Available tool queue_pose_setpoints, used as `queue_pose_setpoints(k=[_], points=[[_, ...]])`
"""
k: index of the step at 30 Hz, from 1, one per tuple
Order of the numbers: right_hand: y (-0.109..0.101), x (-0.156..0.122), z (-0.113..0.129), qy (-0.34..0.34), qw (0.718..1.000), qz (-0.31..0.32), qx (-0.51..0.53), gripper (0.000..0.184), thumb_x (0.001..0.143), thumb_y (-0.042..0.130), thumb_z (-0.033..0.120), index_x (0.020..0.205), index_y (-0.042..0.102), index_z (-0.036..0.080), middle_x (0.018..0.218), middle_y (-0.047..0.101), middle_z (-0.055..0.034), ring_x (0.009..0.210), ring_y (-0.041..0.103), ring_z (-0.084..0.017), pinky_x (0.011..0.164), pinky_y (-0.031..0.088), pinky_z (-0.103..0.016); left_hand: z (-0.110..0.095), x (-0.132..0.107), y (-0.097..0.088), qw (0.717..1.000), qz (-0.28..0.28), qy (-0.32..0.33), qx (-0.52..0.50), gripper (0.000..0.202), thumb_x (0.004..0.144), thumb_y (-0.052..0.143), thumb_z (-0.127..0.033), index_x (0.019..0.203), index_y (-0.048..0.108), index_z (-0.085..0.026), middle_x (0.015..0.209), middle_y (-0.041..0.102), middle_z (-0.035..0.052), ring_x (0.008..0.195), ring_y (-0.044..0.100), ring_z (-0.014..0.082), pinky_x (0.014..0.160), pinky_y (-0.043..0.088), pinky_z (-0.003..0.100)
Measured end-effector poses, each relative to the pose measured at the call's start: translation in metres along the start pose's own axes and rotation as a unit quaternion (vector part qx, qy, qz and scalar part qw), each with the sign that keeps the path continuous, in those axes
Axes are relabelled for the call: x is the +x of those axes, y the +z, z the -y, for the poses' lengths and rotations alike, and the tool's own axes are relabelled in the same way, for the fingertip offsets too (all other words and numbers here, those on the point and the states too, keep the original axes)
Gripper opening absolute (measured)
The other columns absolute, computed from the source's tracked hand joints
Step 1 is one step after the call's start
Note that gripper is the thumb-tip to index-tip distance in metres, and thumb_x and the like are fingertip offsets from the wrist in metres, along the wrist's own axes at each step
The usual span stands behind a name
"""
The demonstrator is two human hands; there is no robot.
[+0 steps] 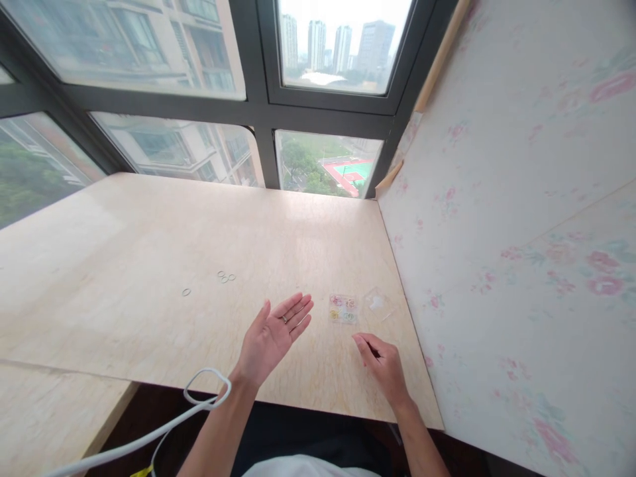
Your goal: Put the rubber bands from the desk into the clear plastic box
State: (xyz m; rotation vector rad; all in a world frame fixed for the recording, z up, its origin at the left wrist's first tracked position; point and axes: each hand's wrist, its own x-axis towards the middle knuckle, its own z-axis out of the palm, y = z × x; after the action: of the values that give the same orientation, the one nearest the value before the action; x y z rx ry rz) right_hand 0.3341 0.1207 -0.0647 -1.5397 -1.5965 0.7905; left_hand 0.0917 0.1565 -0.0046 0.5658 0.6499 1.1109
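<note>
My left hand [273, 334] is held palm up above the table, its fingers stretched out. A small ring [284, 319] shows on one of its fingers; whether it is worn or just lies there, I cannot tell. To the right, my right hand [380, 361] has thumb and forefinger pinched together, and anything between them is too small to make out. Just beyond it lies a small clear box [342, 309] with compartments of red, yellow and greenish bits. Beside the box is a clear plastic piece [376, 303] with something white on it.
Several thin rings [225, 279] lie left of my hands, with a single ring [186, 292] farther left. A white cable [149, 437] loops over my left forearm. Windows [328, 162] border the pale tabletop [149, 232] at the back, a flowered wall [497, 265] at the right.
</note>
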Motion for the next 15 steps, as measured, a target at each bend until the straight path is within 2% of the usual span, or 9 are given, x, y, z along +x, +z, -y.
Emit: queue_pose_setpoints(k=[3, 5, 7, 10, 13, 15], points=[[0.000, -0.001, -0.001, 0.006, 1.000, 0.001, -0.002, 0.034, 0.090, 0.051, 0.043, 0.084, 0.073, 0.017, 0.055, 0.062, -0.0005, 0.048, 0.056, -0.015, 0.048, 0.045, -0.024, 0.005, -0.005, -0.010, 0.993, -0.060, 0.065, 0.078, 0.043, 0.086, 0.058, -0.044, 0.117, 0.064, -0.015, 0.127, 0.061, 0.0141, 0.121, 0.055, 0.0281, 0.107, 0.038, 0.046], [0.001, -0.002, 0.000, 0.001, 1.000, 0.006, -0.004, 0.034, 0.090, 0.051, 0.043, 0.084, 0.073, 0.017, 0.055, 0.061, -0.0004, 0.047, 0.056, -0.015, 0.048, 0.045, -0.024, 0.009, -0.011, -0.018, 0.968, -0.125, 0.113, 0.184, 0.033, 0.083, 0.064, -0.037, 0.107, 0.068, -0.015, 0.111, 0.070, 0.0123, 0.107, 0.064, 0.0257, 0.102, 0.043, 0.044], [0.004, -0.002, 0.004, -0.008, 1.000, 0.019, -0.003, 0.034, 0.090, 0.051, 0.042, 0.085, 0.073, 0.017, 0.053, 0.060, 0.0001, 0.046, 0.056, -0.015, 0.048, 0.045, -0.024, 0.011, -0.017, -0.026, 0.939, -0.158, 0.130, 0.277, 0.026, 0.083, 0.065, -0.036, 0.097, 0.071, -0.015, 0.097, 0.073, 0.0102, 0.093, 0.068, 0.0240, 0.094, 0.050, 0.041], [0.014, 0.000, 0.020, -0.032, 0.998, 0.060, 0.010, 0.032, 0.091, 0.051, 0.041, 0.089, 0.073, 0.017, 0.055, 0.061, 0.0002, 0.047, 0.056, -0.014, 0.048, 0.046, -0.023, 0.010, -0.026, -0.042, 0.904, -0.146, 0.137, 0.377, 0.024, 0.084, 0.061, -0.037, 0.091, 0.073, -0.017, 0.090, 0.074, 0.0090, 0.086, 0.069, 0.0234, 0.083, 0.054, 0.038], [0.029, 0.010, 0.047, -0.075, 0.991, 0.107, 0.031, 0.029, 0.091, 0.052, 0.038, 0.096, 0.072, 0.018, 0.059, 0.063, 0.0003, 0.048, 0.058, -0.013, 0.052, 0.047, -0.022, 0.007, -0.030, -0.059, 0.863, -0.140, 0.168, 0.455, 0.021, 0.085, 0.058, -0.034, 0.088, 0.073, -0.020, 0.089, 0.073, 0.0077, 0.087, 0.067, 0.0228, 0.082, 0.052, 0.036], [0.042, 0.022, 0.069, -0.111, 0.984, 0.135, 0.037, 0.028, 0.091, 0.052, 0.037, 0.102, 0.071, 0.019, 0.058, 0.062, 0.0012, 0.049, 0.058, -0.012, 0.053, 0.047, -0.022, 0.006, -0.031, -0.068, 0.848, -0.146, 0.181, 0.476, 0.019, 0.085, 0.057, -0.032, 0.088, 0.073, -0.021, 0.089, 0.073, 0.0068, 0.086, 0.067, 0.0222, 0.081, 0.051, 0.034]])
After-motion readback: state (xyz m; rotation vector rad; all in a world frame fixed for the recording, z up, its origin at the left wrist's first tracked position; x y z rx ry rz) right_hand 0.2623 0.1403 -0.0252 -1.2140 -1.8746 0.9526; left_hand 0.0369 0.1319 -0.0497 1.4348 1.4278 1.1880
